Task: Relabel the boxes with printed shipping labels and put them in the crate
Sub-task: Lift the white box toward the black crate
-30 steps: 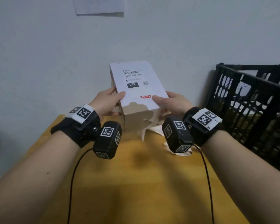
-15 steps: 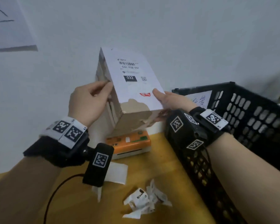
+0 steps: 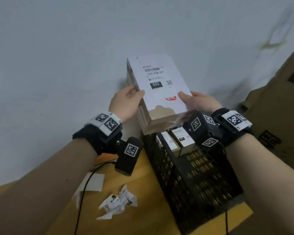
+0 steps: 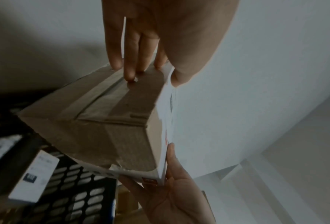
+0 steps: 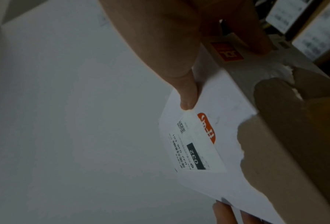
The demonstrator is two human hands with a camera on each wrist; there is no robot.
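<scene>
On the left part of the wooden bench (image 3: 151, 216), a flat paper sheet (image 3: 94, 182) lies under a black cable. Just right of it and nearer is a heap of crumpled scraps (image 3: 119, 202) with print on them.

Above these, the left hand (image 3: 126, 102) holds the left edge of the box (image 3: 159, 116). Its grip pinches that edge: the thumb lies on the white front face, and the left wrist view shows the fingers (image 4: 130, 60) pressed against the taped brown side.

The box is in the air, clear of the bench and in front of the pale wall. It stands on end, tipped slightly back, over the far left corner of the crate (image 3: 202, 180). The shipping label (image 3: 155, 77) sits on the upper part of the front face, with a barcode, "032-038-E01" and a dark "032" block. Lower down, the white covering is torn away to bare cardboard.

The black mesh crate stands on the bench below the box. Two labelled boxes (image 3: 182, 138) lie side by side at its far end.

The right hand (image 3: 199, 101) holds the box's right edge. Its grip pinches too, thumb on the front face beside a red mark and fingers round the right side.

A large brown carton (image 3: 278, 107) fills the far right.
</scene>
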